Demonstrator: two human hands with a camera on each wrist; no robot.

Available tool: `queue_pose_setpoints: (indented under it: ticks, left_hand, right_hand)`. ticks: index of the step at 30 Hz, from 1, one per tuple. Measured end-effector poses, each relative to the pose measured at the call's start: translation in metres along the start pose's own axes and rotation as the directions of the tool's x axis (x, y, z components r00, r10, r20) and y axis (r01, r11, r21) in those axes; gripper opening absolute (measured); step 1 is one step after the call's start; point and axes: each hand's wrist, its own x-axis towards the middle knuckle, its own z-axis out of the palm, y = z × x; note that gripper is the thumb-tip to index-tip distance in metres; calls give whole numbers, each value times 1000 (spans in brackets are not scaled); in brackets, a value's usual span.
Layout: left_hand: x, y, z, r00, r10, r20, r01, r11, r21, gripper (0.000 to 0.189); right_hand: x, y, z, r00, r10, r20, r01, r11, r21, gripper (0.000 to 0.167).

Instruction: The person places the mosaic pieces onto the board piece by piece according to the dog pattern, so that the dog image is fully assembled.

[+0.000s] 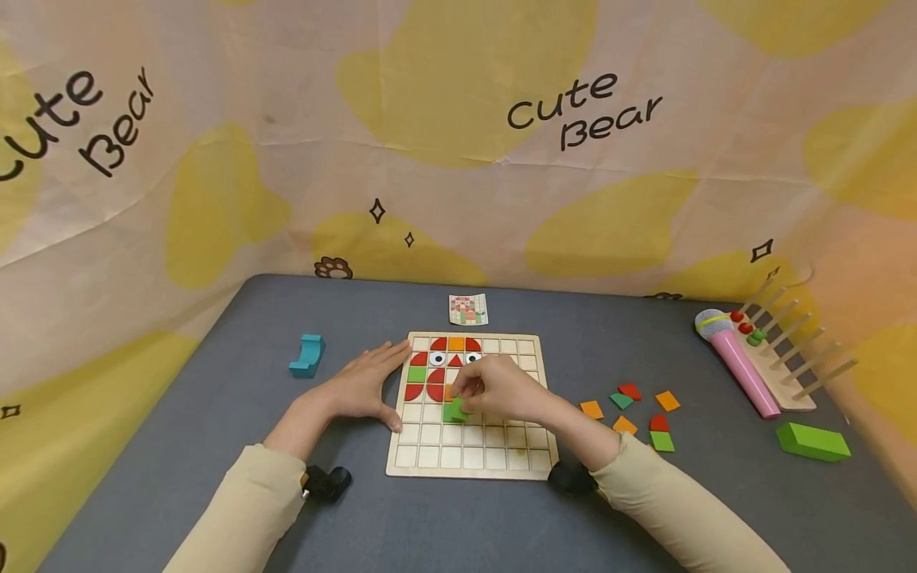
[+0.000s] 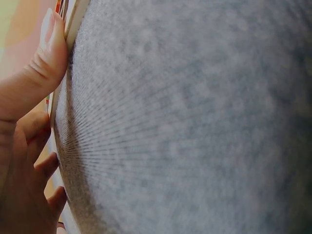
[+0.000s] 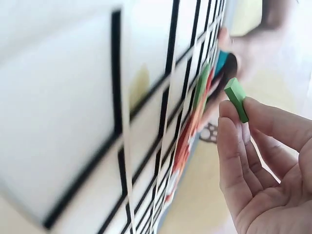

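Observation:
A wooden grid board [image 1: 467, 459] lies flat on the table. In its upper left part sit red, orange, green and white tiles, including two eye tiles [image 1: 437, 359]. My left hand [image 1: 367, 382] rests along the board's left edge, thumb and fingers spread and touching it; the left wrist view shows the thumb [image 2: 46, 53] against the rim. Over the middle of the board, my right hand [image 1: 501, 387] pinches a small green tile [image 3: 236, 100] between thumb and fingers. Just beside and partly under that tile, a green tile [image 1: 449, 414] lies on the grid.
A small picture card [image 1: 468, 310] lies behind the board. Several loose tiles [image 1: 591, 409] are scattered to the right. Farther right are a pink toy microphone [image 1: 745, 370], a wooden peg stand [image 1: 802, 394] and a green block [image 1: 813, 442]. A teal block [image 1: 308, 356] stands at left.

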Motion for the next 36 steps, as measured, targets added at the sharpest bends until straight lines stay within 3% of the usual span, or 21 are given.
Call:
queue_pose_setpoints:
  ticks: [12, 36]
  left_hand:
    - [-1, -2, 1, 1000, 6, -9, -6, 1000, -11, 126]
    - [0, -1, 1, 1000, 10, 1, -10, 1000, -6, 126]
  right_hand:
    - [4, -9, 20, 997, -18, 79, 21, 999, -40, 11]
    - [1, -10, 26, 998, -25, 56, 31, 994, -103, 8]
